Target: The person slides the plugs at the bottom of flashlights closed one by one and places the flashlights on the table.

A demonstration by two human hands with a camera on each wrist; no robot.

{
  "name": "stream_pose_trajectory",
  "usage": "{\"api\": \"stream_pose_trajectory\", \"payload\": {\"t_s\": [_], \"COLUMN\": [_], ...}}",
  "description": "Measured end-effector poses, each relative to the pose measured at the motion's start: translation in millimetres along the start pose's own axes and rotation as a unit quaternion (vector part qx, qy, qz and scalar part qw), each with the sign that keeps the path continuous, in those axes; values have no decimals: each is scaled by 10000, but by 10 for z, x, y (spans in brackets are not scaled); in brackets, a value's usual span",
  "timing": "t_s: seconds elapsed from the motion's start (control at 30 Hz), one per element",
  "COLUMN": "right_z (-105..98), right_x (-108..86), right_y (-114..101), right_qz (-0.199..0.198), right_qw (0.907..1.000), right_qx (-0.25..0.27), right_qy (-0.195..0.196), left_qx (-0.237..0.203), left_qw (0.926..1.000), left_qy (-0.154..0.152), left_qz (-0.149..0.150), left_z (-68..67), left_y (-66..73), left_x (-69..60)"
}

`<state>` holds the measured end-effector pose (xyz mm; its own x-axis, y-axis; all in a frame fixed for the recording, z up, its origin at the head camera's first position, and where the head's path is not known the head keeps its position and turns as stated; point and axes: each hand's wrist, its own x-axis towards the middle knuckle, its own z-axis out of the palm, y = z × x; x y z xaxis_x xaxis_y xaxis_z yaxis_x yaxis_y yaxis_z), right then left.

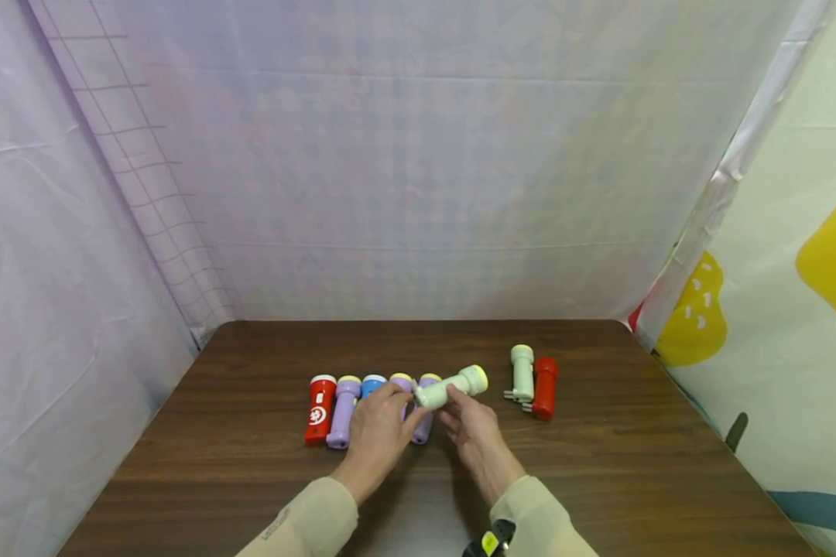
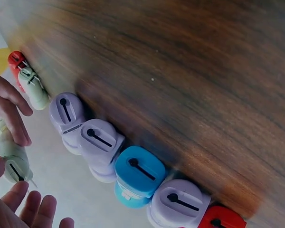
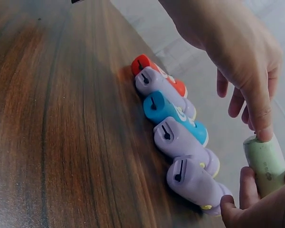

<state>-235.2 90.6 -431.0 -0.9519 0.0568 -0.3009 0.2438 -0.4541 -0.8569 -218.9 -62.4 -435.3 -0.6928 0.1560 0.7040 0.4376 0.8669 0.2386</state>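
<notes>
A light green flashlight (image 1: 440, 394) is held up above the table, tilted, its yellow-rimmed head pointing right. My right hand (image 1: 479, 435) grips its body. At its tail end my left hand (image 1: 375, 430) pinches with thumb and fingertips. In the left wrist view a thin prong sticks out beside the tail of the light green flashlight (image 2: 15, 156). Just behind the left hand stands a row of flashlights: a red one (image 1: 320, 410), a purple one (image 1: 344, 414), a blue one (image 1: 372, 384) and two more purple ones, partly hidden by that hand.
To the right, another light green flashlight (image 1: 522, 375) and a red flashlight (image 1: 545, 391) lie side by side, with plug prongs folded out to the left. All lie on a dark wood table (image 1: 202, 433). Pale curtains (image 1: 425, 170) hang behind and at the sides.
</notes>
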Motion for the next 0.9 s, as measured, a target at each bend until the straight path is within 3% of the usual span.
{"api": "stream_pose_trajectory", "payload": {"t_s": [0.37, 0.9], "right_z": [22, 62], "right_x": [-18, -61], "right_y": [20, 34], "right_qz": [-97, -202], "right_qw": [9998, 9992], "right_qx": [135, 302], "right_qy": [-132, -161], "left_qx": [-9, 2], "left_qw": [9999, 10000], "left_qy": [-78, -26], "left_qz": [-124, -10], "left_z": [-12, -3], "left_y": [-18, -46], "left_x": [-21, -22]}}
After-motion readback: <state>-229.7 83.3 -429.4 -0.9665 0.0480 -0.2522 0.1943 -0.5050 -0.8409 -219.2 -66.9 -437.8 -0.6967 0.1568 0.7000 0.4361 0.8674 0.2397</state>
